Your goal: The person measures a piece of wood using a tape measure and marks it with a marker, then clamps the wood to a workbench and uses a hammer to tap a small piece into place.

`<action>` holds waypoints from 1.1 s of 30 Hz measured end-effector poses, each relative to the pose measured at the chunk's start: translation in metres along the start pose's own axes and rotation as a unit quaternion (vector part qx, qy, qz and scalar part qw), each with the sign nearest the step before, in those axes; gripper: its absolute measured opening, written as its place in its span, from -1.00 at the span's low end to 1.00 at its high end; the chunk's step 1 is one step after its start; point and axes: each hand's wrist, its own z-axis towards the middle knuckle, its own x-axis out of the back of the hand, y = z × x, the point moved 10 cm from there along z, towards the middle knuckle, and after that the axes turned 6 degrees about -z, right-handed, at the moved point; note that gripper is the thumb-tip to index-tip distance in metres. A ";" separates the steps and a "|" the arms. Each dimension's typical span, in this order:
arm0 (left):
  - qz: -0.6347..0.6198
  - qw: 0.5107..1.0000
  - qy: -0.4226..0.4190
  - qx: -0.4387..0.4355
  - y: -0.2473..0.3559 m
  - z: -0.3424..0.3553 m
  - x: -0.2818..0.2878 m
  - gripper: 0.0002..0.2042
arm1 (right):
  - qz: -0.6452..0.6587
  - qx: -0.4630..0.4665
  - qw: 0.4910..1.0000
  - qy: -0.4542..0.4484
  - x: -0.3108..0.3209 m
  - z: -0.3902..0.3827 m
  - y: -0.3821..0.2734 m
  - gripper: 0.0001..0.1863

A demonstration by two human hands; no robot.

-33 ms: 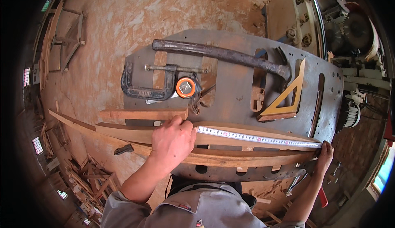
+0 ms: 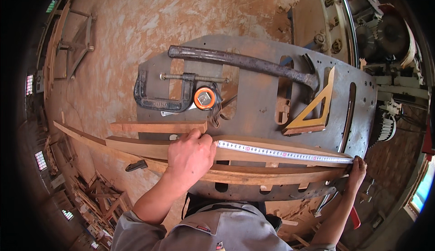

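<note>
A white measuring tape (image 2: 284,154) with dark and red markings stretches along a curved wooden board (image 2: 136,145). My left hand (image 2: 191,155) is closed over the tape's left end, its knuckles up, resting against the board. At the board's right end my right hand (image 2: 358,169) pinches the other end of the tape. A second curved wooden strip (image 2: 272,176) lies on the near side of the board. Beyond my left fingers is a short wooden piece (image 2: 154,126). The undersides of both hands are hidden.
The grey metal table (image 2: 258,101) has slots and holes. On it lie a hammer (image 2: 244,60), a C-clamp (image 2: 141,92), a round orange-and-black tape measure case (image 2: 205,98) and a yellow try square (image 2: 312,110). Machinery with a toothed wheel (image 2: 386,126) stands at the right; scrap wood (image 2: 104,201) lies at the lower left.
</note>
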 end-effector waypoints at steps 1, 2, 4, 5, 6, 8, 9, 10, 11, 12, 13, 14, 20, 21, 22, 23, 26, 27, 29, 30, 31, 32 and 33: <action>0.000 1.000 0.001 -0.004 0.000 0.000 -0.001 -0.80 | -0.008 0.002 1.000 0.002 0.001 0.000 0.001 -0.76; 0.000 1.000 0.002 -0.009 0.002 0.001 0.001 -0.80 | -0.016 0.003 1.000 0.005 0.003 0.000 0.004 -0.77; 0.004 1.000 -0.013 -0.004 0.005 0.004 0.001 -0.80 | -0.122 0.093 0.987 0.055 0.015 0.000 -0.006 -0.75; 0.009 1.000 -0.018 -0.007 0.007 0.004 -0.002 -0.81 | -0.176 0.091 0.980 0.034 0.015 0.002 -0.005 -0.74; 0.014 1.000 -0.023 -0.013 0.009 0.005 -0.004 -0.81 | -0.201 0.079 0.976 0.022 0.016 0.005 -0.002 -0.73; 0.005 1.000 -0.020 -0.003 0.010 0.004 -0.005 -0.81 | -0.218 0.058 0.974 0.000 0.007 0.004 -0.019 -0.72; 0.001 1.000 -0.020 0.000 0.010 0.003 -0.006 -0.81 | -0.224 0.084 0.971 0.016 0.007 -0.004 -0.042 -0.71; -0.002 1.000 -0.022 0.002 0.010 0.004 -0.010 -0.81 | -0.230 0.106 0.967 0.031 0.008 -0.012 -0.059 -0.71; -0.002 1.000 -0.018 0.002 0.009 0.003 -0.008 -0.80 | -0.232 0.110 0.966 0.039 0.008 -0.012 -0.068 -0.71; -0.005 1.000 -0.018 0.003 0.005 0.002 -0.009 -0.79 | -0.238 0.113 0.964 0.046 0.010 -0.013 -0.073 -0.70; 0.003 1.000 -0.018 0.009 0.002 0.000 -0.008 -0.78 | -0.255 0.144 0.954 0.070 0.005 -0.016 -0.077 -0.71; 0.005 1.000 -0.019 0.009 0.003 -0.002 -0.007 -0.78 | -0.243 0.161 0.952 0.094 0.003 -0.021 -0.081 -0.74; 0.011 1.000 0.002 -0.005 0.000 -0.004 -0.006 -0.81 | -0.083 0.142 0.984 0.069 0.002 -0.028 -0.077 -0.82; 0.015 1.000 0.000 -0.004 0.001 -0.003 -0.004 -0.82 | -0.054 0.110 0.992 0.035 -0.011 -0.037 -0.085 -0.85; 0.016 1.000 0.007 -0.021 0.003 -0.003 -0.004 -0.81 | -0.027 0.078 0.997 0.007 -0.019 -0.048 -0.095 -0.88; 0.008 0.999 0.017 -0.029 0.006 -0.002 -0.004 -0.81 | -0.030 0.097 0.995 -0.012 -0.027 -0.059 -0.111 -0.91; 0.021 0.999 0.016 -0.021 0.006 0.000 -0.001 -0.80 | -0.042 0.257 0.965 -0.035 -0.053 -0.086 -0.142 -0.93; 0.015 1.000 0.005 -0.011 0.005 -0.002 -0.009 -0.79 | -0.077 0.276 0.955 -0.078 -0.068 -0.097 -0.167 -0.92; 0.029 1.000 -0.001 0.007 -0.002 -0.007 -0.009 -0.79 | -0.120 0.281 0.940 -0.150 -0.102 -0.111 -0.205 -0.92; 0.007 1.000 0.002 0.008 -0.003 -0.008 -0.007 -0.79 | -0.125 0.298 0.933 -0.158 -0.110 -0.112 -0.214 -0.91; 0.012 1.000 0.003 0.014 -0.006 -0.008 -0.010 -0.80 | -0.184 0.296 0.924 -0.158 -0.116 -0.110 -0.218 -0.90; 0.013 1.000 0.003 0.011 -0.001 -0.006 -0.010 -0.79 | -0.236 0.291 0.913 -0.161 -0.120 -0.105 -0.217 -0.89; 0.014 1.000 0.003 0.012 0.003 -0.005 -0.011 -0.79 | -0.249 0.327 0.899 -0.151 -0.120 -0.101 -0.221 -0.89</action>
